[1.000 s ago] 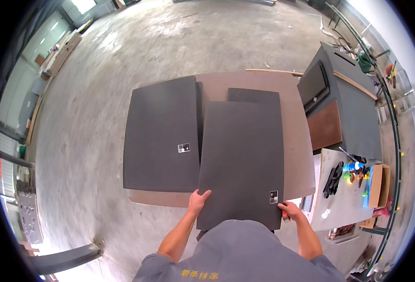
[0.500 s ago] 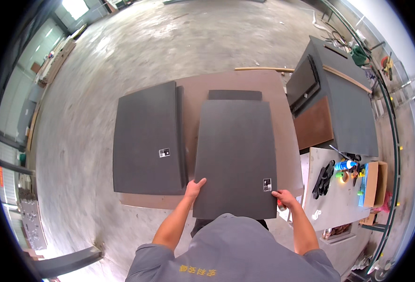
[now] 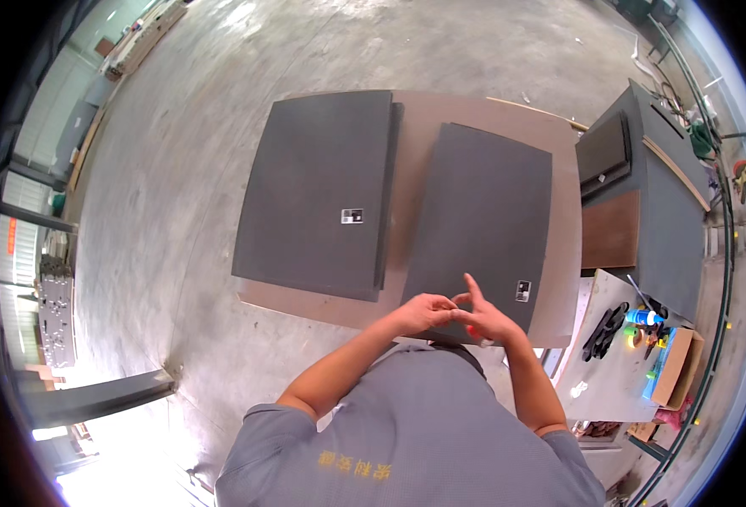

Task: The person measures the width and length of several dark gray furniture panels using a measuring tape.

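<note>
A dark grey flat panel [image 3: 483,211] lies on the brown board, with a small black-and-white label [image 3: 522,291] near its lower right corner. Above its near edge my two hands meet. My left hand [image 3: 423,313] has its fingers closed in a pinch against the right fingertips; what it pinches, if anything, is too small to make out. My right hand [image 3: 489,321] points its index finger forward, while the other fingers close round a small red object [image 3: 474,332], mostly hidden in the palm. To the left lies a stack of similar grey panels [image 3: 318,186], the top one labelled too.
The brown board [image 3: 419,110] bears the panels. At right stand a large grey cabinet-like box [image 3: 664,237] and a pale side table [image 3: 597,380] with black straps [image 3: 605,331], a blue bottle [image 3: 643,317] and an open cardboard box [image 3: 681,367]. A dark beam [image 3: 102,401] juts in at lower left.
Both hands have let go of the panel's side edges and come together over its near end. The panel now lies turned slightly, covering the smaller strip behind it. The view has shifted.
</note>
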Demonstrator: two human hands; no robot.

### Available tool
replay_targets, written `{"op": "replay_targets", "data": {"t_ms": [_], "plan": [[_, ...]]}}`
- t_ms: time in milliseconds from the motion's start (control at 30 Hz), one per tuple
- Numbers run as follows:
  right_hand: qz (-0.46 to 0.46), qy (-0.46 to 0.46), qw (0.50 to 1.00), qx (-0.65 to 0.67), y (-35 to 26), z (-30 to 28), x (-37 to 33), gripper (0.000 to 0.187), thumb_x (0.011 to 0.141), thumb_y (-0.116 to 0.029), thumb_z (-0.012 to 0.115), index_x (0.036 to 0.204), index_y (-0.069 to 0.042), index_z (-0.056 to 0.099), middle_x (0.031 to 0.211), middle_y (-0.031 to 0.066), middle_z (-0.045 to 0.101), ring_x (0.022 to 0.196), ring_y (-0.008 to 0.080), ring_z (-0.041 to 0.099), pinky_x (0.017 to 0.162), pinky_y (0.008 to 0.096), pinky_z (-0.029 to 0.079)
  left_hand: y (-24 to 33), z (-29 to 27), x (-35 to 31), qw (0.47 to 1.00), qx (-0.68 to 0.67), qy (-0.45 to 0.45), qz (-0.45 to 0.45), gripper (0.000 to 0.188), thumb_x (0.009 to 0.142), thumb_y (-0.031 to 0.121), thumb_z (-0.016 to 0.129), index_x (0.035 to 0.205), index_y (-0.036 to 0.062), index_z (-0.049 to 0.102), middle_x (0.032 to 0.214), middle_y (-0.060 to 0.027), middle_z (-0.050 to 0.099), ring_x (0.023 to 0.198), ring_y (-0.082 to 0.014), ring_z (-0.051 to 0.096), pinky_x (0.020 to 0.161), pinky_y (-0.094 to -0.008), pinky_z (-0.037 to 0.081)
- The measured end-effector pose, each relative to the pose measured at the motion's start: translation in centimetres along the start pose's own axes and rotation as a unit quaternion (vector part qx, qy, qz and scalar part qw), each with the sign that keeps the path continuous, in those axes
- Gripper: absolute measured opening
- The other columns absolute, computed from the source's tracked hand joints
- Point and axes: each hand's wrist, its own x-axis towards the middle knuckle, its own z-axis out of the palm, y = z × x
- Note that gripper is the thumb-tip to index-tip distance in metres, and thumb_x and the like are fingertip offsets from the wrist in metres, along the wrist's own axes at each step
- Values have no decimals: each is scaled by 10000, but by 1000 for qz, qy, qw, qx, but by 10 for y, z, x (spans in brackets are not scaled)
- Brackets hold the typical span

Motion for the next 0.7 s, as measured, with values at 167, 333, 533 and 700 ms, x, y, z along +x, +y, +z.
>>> {"op": "replay_targets", "data": {"t_ms": [167, 333, 533, 700], "plan": [[-35, -17, 999, -10, -15, 95, 82, 1145, 915, -431, 701, 1557, 1, -143, 1265, 163, 580, 812, 201, 619, 721, 315, 534, -55, -72, -36, 992, 57, -37, 108, 268, 940, 190, 677, 1146, 19, 663, 1045, -29, 658, 954, -108, 592, 862, -274, 482], [42, -107, 993, -42, -77, 162, 116, 906, 962, -413, 654, 1577, -75, 79, 1172, 146, 615, 1004, 233, 609, 913, 348, 489, -98, -163, -101, 998, -67, 13, 11, 156, 909, 194, 716, 933, 79, 615, 839, 33, 566, 796, -71, 555, 706, -245, 485], [76, -68, 988, -115, -28, 150, 152, 381, 940, -298, 686, 1213, -49, 596, 1034, 63, 669, 738, 124, 622, 651, 307, 521, -186, -362, -220, 888, -162, 419, 102, 125, 945, 190, 678, 972, 78, 630, 844, -5, 618, 739, -88, 574, 647, -253, 468], [134, 0, 979, -150, -47, 137, 162, 244, 929, -244, 669, 995, -10, 690, 743, 66, 662, 598, 153, 602, 593, 334, 505, -261, -475, -278, 761, -21, 647, 34, 235, 936, 254, 695, 1063, 61, 650, 925, -12, 648, 827, -116, 592, 718, -277, 469]]}}
